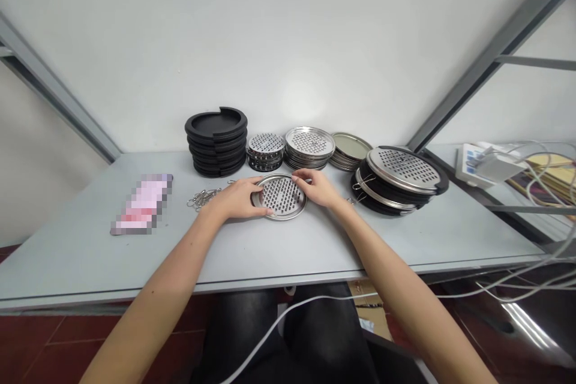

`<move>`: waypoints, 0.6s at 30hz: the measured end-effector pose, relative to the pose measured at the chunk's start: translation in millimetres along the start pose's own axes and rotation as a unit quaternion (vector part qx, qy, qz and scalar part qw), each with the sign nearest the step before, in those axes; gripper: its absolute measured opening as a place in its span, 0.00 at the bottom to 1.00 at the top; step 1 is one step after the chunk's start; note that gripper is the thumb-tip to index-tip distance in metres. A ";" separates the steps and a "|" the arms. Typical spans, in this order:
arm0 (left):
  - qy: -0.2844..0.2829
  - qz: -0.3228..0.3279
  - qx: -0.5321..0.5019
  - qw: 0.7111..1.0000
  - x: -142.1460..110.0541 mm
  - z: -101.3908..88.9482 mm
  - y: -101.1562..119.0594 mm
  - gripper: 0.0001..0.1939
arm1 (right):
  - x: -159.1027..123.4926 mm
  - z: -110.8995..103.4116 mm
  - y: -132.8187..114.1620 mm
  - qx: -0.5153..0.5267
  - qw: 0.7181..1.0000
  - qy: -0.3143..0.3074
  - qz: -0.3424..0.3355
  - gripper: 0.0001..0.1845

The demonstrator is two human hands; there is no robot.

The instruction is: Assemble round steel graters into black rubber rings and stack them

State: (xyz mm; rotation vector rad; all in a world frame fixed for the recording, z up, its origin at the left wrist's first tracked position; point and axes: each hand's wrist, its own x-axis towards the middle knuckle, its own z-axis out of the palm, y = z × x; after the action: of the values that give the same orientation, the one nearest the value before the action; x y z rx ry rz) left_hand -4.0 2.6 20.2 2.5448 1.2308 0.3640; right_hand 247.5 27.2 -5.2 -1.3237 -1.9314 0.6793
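Observation:
A round perforated metal disc in a shallow metal tray [279, 197] lies flat on the grey table [288, 246] in front of me. My left hand [238, 198] grips its left rim, fingers curled over the edge. My right hand [317, 186] holds the right and far rim, fingers bent down on it. A small heap of metal clips [203, 197] lies just left of my left hand.
Along the back stand a stack of black round bases [216, 140], a stack of small perforated discs [266, 151], a stack of larger perforated trays [309, 147], plain metal lids [350, 150] and a pile of assembled units [400, 180]. A blurred pink item [143, 204] lies left. Cables [531, 174] crowd the right.

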 end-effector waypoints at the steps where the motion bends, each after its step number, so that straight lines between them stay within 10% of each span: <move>1: 0.002 0.002 -0.002 1.000 0.0 0.0 -0.2 0.35 | -0.4 0.4 -0.6 0.001 1.000 0.000 0.001 0.13; 18: -0.006 -0.018 -0.005 1.000 0.1 2.4 8.0 0.31 | -4.6 -2.5 -9.1 -0.097 0.995 0.035 0.007 0.13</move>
State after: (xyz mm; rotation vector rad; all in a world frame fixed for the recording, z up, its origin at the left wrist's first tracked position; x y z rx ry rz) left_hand 2.6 -2.4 21.0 2.5092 1.2639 0.3462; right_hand 245.4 19.8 1.9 -1.4593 -1.9720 0.4542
